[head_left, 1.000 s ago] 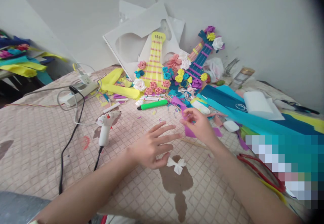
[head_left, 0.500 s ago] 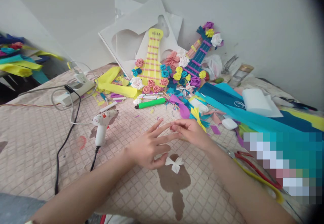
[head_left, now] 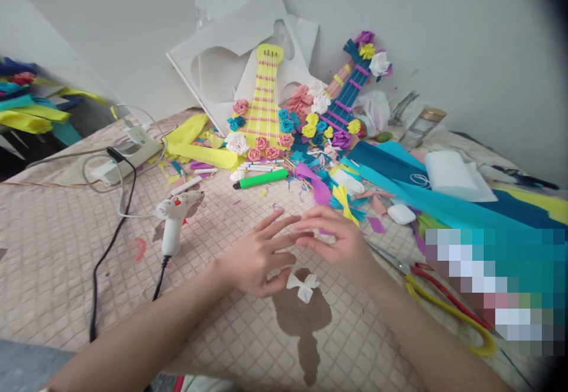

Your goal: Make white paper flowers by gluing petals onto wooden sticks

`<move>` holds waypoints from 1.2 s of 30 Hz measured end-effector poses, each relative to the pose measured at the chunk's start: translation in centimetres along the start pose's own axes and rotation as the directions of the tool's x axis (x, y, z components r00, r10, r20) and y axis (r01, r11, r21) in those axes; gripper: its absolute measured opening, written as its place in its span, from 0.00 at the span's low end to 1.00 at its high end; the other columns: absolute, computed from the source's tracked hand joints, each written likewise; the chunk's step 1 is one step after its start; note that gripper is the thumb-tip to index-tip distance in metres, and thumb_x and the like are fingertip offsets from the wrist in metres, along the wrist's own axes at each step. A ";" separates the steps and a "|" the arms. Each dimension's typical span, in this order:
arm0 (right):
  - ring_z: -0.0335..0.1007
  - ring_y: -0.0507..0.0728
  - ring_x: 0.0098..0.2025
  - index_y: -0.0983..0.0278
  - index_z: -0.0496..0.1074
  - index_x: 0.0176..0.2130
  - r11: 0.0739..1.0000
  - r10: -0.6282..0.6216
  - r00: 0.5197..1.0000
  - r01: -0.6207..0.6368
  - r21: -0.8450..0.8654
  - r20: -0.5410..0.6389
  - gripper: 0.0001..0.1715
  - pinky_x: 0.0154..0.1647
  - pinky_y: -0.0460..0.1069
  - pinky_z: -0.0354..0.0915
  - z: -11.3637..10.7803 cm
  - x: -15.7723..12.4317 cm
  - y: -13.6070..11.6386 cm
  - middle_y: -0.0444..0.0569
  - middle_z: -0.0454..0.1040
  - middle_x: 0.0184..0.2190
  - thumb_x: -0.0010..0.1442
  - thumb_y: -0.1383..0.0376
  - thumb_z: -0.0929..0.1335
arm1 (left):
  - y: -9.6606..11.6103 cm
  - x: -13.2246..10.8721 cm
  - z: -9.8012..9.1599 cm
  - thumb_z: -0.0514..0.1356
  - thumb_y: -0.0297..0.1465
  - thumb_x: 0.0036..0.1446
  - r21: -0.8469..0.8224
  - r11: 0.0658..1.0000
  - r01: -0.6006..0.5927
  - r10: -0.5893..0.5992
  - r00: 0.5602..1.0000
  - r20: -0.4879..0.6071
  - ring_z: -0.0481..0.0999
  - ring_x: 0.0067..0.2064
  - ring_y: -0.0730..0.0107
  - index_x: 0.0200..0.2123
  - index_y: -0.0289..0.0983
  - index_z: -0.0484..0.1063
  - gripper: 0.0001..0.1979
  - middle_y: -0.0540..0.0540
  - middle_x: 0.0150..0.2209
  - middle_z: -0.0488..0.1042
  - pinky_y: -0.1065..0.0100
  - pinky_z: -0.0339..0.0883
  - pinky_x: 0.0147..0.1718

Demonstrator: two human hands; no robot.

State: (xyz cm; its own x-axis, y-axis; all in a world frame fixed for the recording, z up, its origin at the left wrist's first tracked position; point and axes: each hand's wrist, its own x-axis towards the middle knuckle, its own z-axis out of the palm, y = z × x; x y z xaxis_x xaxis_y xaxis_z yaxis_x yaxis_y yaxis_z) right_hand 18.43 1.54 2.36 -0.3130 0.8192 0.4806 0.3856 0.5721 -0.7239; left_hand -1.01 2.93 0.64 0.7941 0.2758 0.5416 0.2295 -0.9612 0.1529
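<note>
My left hand (head_left: pixel 260 256) hovers over the tablecloth with its fingers spread and nothing in it. My right hand (head_left: pixel 339 243) is beside it, its loosely curled fingertips meeting the left fingertips. A trace of purple shows under them, and I cannot make out what they hold. A small white paper bow (head_left: pixel 303 286) lies on the cloth just below both hands, on a brown stain. A yellow and teal paper bow (head_left: pixel 345 201) lies just beyond my right hand.
A white glue gun (head_left: pixel 172 222) with a black cord lies to the left, near a power strip (head_left: pixel 128 158). Further back lie a green marker (head_left: pixel 261 179) and two flower-decorated paper guitars (head_left: pixel 266 108). Red-and-yellow scissors (head_left: pixel 444 303) and teal paper sheets (head_left: pixel 426 200) lie to the right.
My right hand has come down and left from the purple scraps until its fingertips meet the left hand's. The purple piece it held a second ago is hardly visible now. The view shifted slightly.
</note>
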 end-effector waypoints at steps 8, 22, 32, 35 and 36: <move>0.65 0.54 0.37 0.63 0.69 0.31 0.995 -0.026 0.999 0.028 -0.095 0.025 0.06 0.39 0.50 0.61 1.5 0.0 -1.1 0.46 0.70 0.31 0.60 0.67 0.64 | 0.1 0.1 0.2 0.55 0.28 0.49 -0.020 0.999 0.042 -0.042 0.999 0.031 0.64 0.57 0.52 0.27 0.36 0.74 0.08 0.43 0.41 0.77 0.47 0.49 0.60; 0.68 0.55 0.38 0.61 0.73 0.34 0.995 0.061 0.994 -0.068 -0.071 -0.094 0.07 0.42 0.52 0.63 -1.6 0.3 2.2 0.48 0.73 0.35 0.55 0.61 0.69 | 0.1 0.2 -0.3 0.54 0.29 0.51 0.045 0.999 0.026 -0.029 0.997 0.067 0.61 0.59 0.53 0.32 0.36 0.74 0.09 0.44 0.53 0.71 0.48 0.51 0.59; 0.70 0.53 0.35 0.62 0.74 0.29 0.897 0.270 0.962 -0.270 0.350 0.050 0.08 0.37 0.50 0.66 0.3 -0.3 0.7 0.46 0.73 0.29 0.57 0.62 0.67 | 0.3 0.3 -0.2 0.55 0.28 0.50 0.051 0.999 0.001 -0.002 1.000 0.012 0.64 0.57 0.54 0.29 0.36 0.74 0.07 0.44 0.51 0.72 0.50 0.55 0.57; 0.68 0.54 0.41 0.61 0.75 0.35 0.981 0.098 0.995 -0.098 0.170 0.005 0.09 0.42 0.52 0.64 0.6 -0.4 -0.1 0.48 0.73 0.35 0.60 0.65 0.65 | 0.3 0.3 0.0 0.55 0.29 0.50 0.049 0.999 0.009 -0.008 1.000 -0.015 0.68 0.52 0.56 0.28 0.36 0.74 0.08 0.43 0.44 0.75 0.50 0.58 0.55; 0.67 0.55 0.41 0.60 0.76 0.37 0.996 0.020 1.000 -0.021 0.081 0.007 0.09 0.43 0.53 0.64 0.8 -0.5 -0.4 0.48 0.73 0.36 0.59 0.66 0.65 | 0.3 0.3 0.0 0.55 0.29 0.50 0.046 0.999 0.016 -0.015 1.000 -0.022 0.70 0.50 0.57 0.28 0.36 0.74 0.08 0.43 0.40 0.76 0.51 0.59 0.55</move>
State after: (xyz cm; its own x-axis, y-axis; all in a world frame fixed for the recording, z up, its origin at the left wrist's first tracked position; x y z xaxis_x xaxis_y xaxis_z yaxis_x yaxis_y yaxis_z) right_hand 17.71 0.88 1.96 -0.3111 0.8303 0.4624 0.3205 0.5497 -0.7714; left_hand -0.73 2.71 0.80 0.7780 0.2898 0.5574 0.2675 -0.9556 0.1235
